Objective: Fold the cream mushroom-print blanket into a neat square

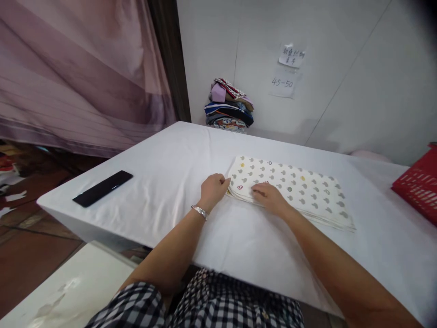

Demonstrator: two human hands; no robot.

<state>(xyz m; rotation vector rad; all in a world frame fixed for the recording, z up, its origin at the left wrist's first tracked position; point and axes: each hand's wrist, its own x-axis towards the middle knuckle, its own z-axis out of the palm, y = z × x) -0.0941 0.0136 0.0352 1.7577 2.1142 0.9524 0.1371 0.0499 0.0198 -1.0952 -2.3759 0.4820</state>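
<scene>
Two hands met at one end of the folded white cloth printed with small grey and yellow figures [290, 189], which lay on the white-covered table [164, 182]. Its long axis ran away to your right. Your left hand [213, 189] pinched the cloth's near-left corner, fingers curled; your right hand [268, 197] lay flat on it just beside, fingers together. Right of the cloth, well apart, sat a red slatted plastic basket [418, 184]; its contents could not be seen.
</scene>
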